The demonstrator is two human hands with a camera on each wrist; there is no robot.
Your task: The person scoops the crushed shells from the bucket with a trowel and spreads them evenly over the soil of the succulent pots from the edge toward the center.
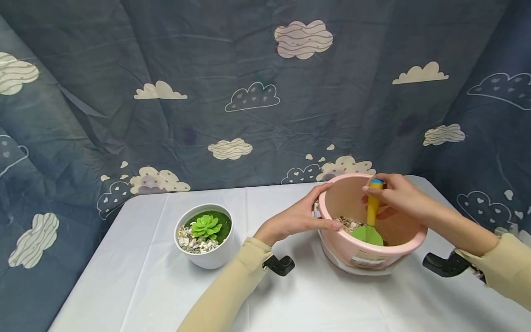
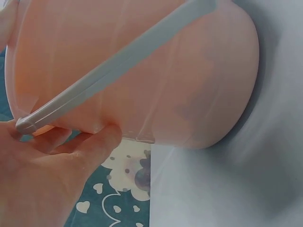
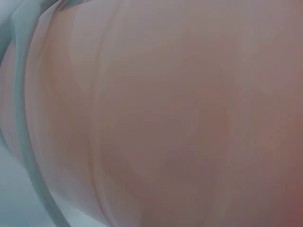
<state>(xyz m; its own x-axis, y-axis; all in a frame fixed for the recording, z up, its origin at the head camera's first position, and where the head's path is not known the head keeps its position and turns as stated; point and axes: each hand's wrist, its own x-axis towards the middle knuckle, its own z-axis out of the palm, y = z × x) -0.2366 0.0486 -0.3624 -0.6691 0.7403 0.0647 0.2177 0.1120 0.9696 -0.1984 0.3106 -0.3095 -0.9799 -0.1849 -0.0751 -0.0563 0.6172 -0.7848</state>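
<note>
A pink bucket (image 1: 340, 246) stands at the right of the table, with small pebbles (image 1: 347, 223) inside. My left hand (image 1: 295, 220) holds it at the left of its rim, the thumb along the near side and the fingers spread toward the far side. In the left wrist view, fingertips press on the bucket wall (image 2: 189, 90). My right hand (image 1: 398, 196) reaches over the rim and grips the yellow handle of a toy shovel (image 1: 373, 210). The shovel's green blade points down among the pebbles. Only the bucket's outer side (image 3: 161, 118) shows in the right wrist view; the right hand is hidden there.
Left of the bucket, a white pot (image 1: 209, 262) holds a green succulent (image 1: 205, 226), pale stones and moss. The bucket's grey-white carrying handle (image 2: 113, 68) hangs down along its outside. A dark cloud-print curtain (image 1: 249, 124) rises behind the white tabletop (image 1: 166, 295).
</note>
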